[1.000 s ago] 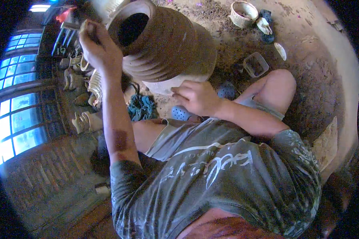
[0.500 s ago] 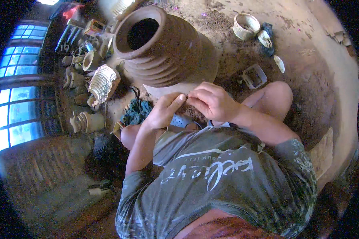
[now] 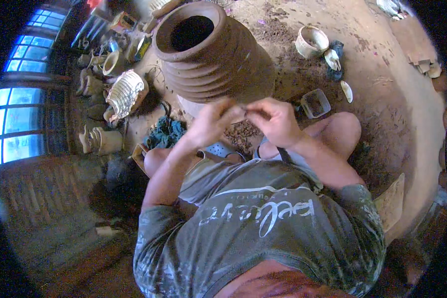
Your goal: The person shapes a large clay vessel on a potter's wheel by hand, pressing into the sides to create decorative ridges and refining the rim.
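In front of my lap my left hand [image 3: 211, 121] and my right hand [image 3: 277, 120] meet fingertip to fingertip. Both are closed in a pinch. A tiny dark bit seems to sit between the fingertips, too small and blurred to name. Just beyond them stands a large brown clay pot [image 3: 211, 59] with a ridged wall and a wide round mouth, on a pale round base [image 3: 189, 106]. Neither hand visibly touches the pot. Crumbs of clay [image 3: 242, 135] lie on the ground below my hands.
A dark green cloth [image 3: 166, 133] lies by my left knee. A clear plastic tub [image 3: 316, 103] is near my right knee, with a white bowl [image 3: 312, 41] and a pale oval piece [image 3: 346, 92] beyond. Ribbed plaster-like pieces [image 3: 126, 93] and several vessels stand at left.
My hands have shifted slightly right and stay together at the fingertips, the left one now blurred. The pot and surroundings sit a little differently in view as my head moved.
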`<state>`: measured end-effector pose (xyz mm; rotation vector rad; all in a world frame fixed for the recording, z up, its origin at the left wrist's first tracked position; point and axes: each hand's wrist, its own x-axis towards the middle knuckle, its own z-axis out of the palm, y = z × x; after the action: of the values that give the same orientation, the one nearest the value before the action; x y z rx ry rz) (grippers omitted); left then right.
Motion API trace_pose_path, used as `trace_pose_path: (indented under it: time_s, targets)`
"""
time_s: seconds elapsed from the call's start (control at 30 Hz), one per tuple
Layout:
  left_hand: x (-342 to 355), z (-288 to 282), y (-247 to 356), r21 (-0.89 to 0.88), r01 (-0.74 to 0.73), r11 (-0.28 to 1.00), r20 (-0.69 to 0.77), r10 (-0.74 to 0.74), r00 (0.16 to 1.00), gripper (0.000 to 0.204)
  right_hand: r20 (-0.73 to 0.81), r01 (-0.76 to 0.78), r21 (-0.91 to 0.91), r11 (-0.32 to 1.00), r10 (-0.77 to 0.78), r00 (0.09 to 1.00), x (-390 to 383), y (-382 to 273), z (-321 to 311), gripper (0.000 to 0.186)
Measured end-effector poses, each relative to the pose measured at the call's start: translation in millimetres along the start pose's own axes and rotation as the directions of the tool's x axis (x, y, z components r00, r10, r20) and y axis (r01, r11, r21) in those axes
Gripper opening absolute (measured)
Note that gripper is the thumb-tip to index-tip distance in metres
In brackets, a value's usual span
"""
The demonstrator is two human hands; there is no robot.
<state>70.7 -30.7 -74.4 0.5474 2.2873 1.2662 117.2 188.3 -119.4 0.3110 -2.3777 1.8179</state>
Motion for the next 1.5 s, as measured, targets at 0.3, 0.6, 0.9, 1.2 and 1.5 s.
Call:
trace_pose_path:
  time_s: [0.3, 0.6, 0.9, 1.2, 1.5]
  targets:
    - [95.2, -145.9, 42.9, 0.682, 0.247, 0.688, -0.708, 0.536, 0.461, 0.05, -0.213, -0.05, -0.121, 0.991, 0.023, 0.977, 43.8, 18.2, -1.8, 0.027]
    - [98.0, -142.2, 67.5, 0.374, 0.148, 0.915, -0.692, 0.169, 0.702, 0.037, -0.305, 0.035, -0.15, 0.988, -0.079, 0.949, 57.6, 27.9, 28.8, 0.026]
    - [101.4, -160.6, 65.8, 0.516, 0.006, 0.857, -0.515, 0.305, 0.801, 0.043, -0.251, 0.265, -0.372, 0.89, -0.371, 0.894, 73.6, 30.4, 39.6, 0.027]
    - [103.3, -174.1, 55.2, 0.587, -0.165, 0.793, -0.35, 0.431, 0.832, 0.045, -0.168, -0.022, -0.252, 0.968, -0.022, 0.986, 91.2, 44.8, 3.1, 0.036]
    - [116.3, -156.8, 54.5, 0.541, 0.019, 0.84, -0.533, 0.326, 0.781, 0.025, -0.225, 0.021, -0.038, 0.999, -0.029, 0.974, 118.3, 75.0, -41.1, 0.036]
